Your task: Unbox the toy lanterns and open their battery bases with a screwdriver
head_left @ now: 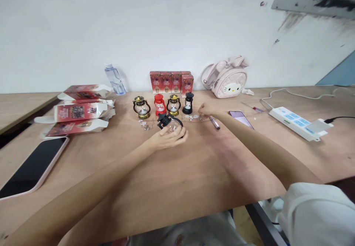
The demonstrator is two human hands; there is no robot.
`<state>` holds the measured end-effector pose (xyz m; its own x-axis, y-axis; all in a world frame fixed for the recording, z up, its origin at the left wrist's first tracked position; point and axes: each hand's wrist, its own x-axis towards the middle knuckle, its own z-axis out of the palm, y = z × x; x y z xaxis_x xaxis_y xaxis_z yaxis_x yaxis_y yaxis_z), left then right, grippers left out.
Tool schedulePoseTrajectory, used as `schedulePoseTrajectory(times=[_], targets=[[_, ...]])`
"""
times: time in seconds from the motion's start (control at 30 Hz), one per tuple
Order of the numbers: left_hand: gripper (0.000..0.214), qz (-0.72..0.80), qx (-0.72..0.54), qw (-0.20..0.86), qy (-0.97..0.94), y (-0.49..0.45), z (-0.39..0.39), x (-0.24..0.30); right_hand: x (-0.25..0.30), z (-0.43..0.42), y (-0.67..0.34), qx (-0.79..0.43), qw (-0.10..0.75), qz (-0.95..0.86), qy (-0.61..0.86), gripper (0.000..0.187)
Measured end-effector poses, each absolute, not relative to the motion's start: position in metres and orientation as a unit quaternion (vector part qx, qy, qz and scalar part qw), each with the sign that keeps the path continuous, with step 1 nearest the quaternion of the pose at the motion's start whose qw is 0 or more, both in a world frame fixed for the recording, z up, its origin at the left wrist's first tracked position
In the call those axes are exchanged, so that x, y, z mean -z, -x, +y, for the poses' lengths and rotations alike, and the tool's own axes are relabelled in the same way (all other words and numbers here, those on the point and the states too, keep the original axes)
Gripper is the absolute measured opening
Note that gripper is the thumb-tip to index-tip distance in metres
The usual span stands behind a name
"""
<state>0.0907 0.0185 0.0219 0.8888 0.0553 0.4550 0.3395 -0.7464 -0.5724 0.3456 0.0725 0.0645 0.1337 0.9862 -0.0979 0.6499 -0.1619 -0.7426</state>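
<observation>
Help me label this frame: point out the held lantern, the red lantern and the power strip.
held lantern (164,120), head view, black top cap.
red lantern (160,106), head view, red body.
power strip (291,119), head view, white top face.

You've got a loose white short sleeve bunched at your right shoulder, arms bare all the way to your left hand and right hand. Pale grey lap fabric shows a bit of red print.
</observation>
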Motion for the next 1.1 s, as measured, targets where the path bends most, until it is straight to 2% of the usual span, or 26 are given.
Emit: schedulePoseTrajectory(times=[0.1,0.2,0.27,0.37,0.47,0.6,0.67,0.77,0.83,0.93,1.1], targets=[[0.04,-0.086,0.187,0.278,0.938,-0.093,0.017,-0.019,-0.073,0.059,-0.337,-0.334,0.309,-0.59,0.667,0.018],[0.039,-0.024,0.178,0.204,0.962,-0.098,0.017,-0.022,-0.08,0.032,-0.32,-0.491,0.333,-0.633,0.498,0.032],[0.039,0.024,0.182,0.161,0.97,-0.103,0.016,-0.025,-0.081,0.013,-0.308,-0.558,0.295,-0.679,0.375,0.037],[0.042,0.057,0.162,0.128,0.977,-0.112,0.009,-0.03,-0.079,-0.007,-0.296,-0.559,0.242,-0.733,0.304,0.032],[0.039,0.06,0.17,0.172,0.968,-0.117,-0.003,-0.029,-0.079,-0.01,-0.302,-0.561,0.235,-0.712,0.35,0.028],[0.033,0.022,0.217,0.233,0.948,-0.117,-0.017,-0.015,-0.091,0.011,-0.342,-0.504,0.27,-0.637,0.516,0.033],[0.026,-0.04,0.206,0.209,0.955,-0.115,-0.019,-0.007,-0.098,0.03,-0.366,-0.465,0.294,-0.61,0.571,0.035],[0.018,-0.152,0.17,0.113,0.967,-0.111,-0.019,0.0,-0.101,0.061,-0.387,-0.396,0.348,-0.598,0.604,0.029],[0.017,-0.187,0.153,0.05,0.969,-0.108,-0.018,0.0,-0.096,0.08,-0.391,-0.326,0.405,-0.592,0.616,0.029],[0.019,-0.204,0.141,0.012,0.969,-0.107,-0.019,-0.004,-0.081,0.103,-0.386,-0.248,0.458,-0.583,0.624,0.033],[0.019,-0.211,0.13,0.003,0.969,-0.108,-0.022,-0.005,-0.06,0.124,-0.38,-0.22,0.398,-0.583,0.673,0.039]])
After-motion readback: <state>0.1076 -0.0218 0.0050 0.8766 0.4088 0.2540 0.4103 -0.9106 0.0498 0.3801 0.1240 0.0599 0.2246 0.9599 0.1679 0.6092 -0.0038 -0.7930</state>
